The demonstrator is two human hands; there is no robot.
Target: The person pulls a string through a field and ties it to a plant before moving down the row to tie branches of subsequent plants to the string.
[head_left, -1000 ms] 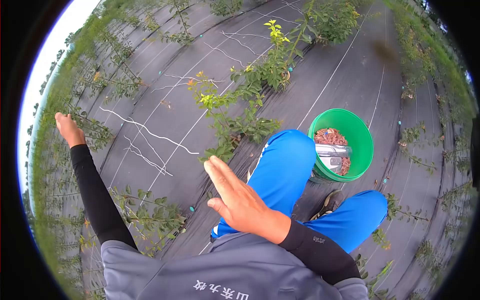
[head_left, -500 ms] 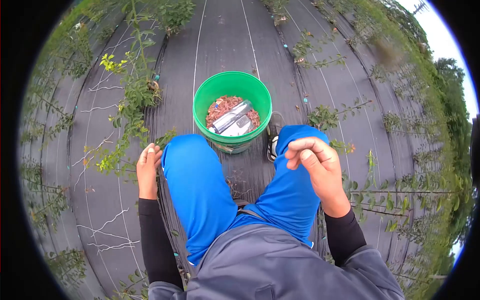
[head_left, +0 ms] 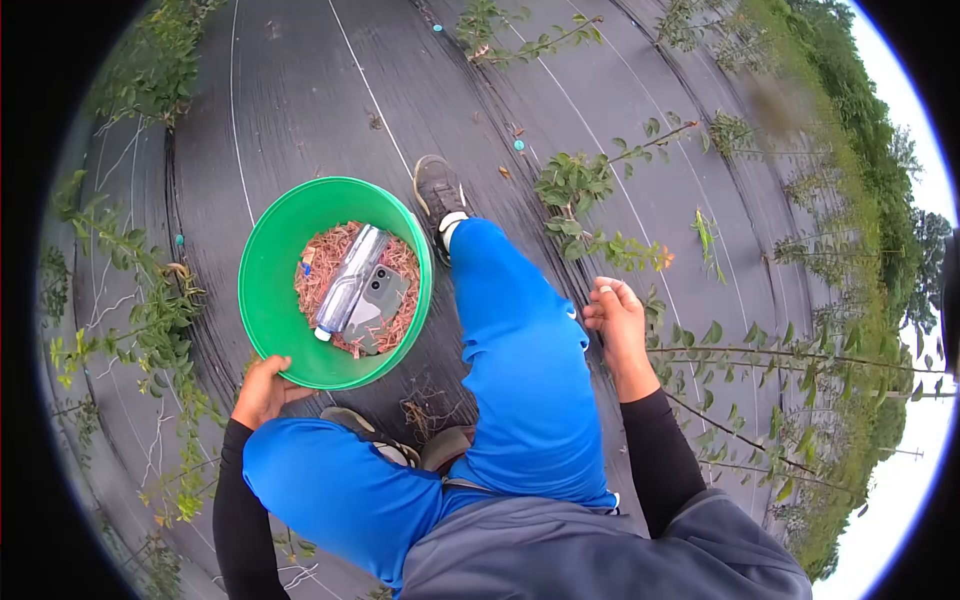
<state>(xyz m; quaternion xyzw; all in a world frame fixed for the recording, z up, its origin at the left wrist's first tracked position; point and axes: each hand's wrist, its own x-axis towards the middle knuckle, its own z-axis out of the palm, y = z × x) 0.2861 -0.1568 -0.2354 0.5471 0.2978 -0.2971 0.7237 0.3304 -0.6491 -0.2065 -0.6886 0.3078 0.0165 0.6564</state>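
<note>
A green bucket [head_left: 262, 255] stands on the ground sheet in front of my knees. Reddish-pink short strips [head_left: 402, 268] fill its bottom, with a clear plastic bottle [head_left: 352, 278] and a phone in a patterned case [head_left: 378, 300] lying on them. My left hand [head_left: 265, 390] grips the near rim of the bucket at its lower left. To the right of my right knee, my right hand [head_left: 618, 322] hovers with curled fingers, near a leafy plant; whatever its fingertips hold, if anything, is too small to make out.
Black ground sheet [head_left: 300, 100] with white lines runs ahead. Leafy plants [head_left: 575, 195] rise through it on the right, and more [head_left: 150, 290] on the left. Long thin branches [head_left: 780, 352] reach toward my right arm. My shoe [head_left: 438, 190] is just right of the bucket.
The view has turned, and the bucket now appears larger and farther left. My left hand has moved onto its rim. My right hand has dropped beside my right knee.
</note>
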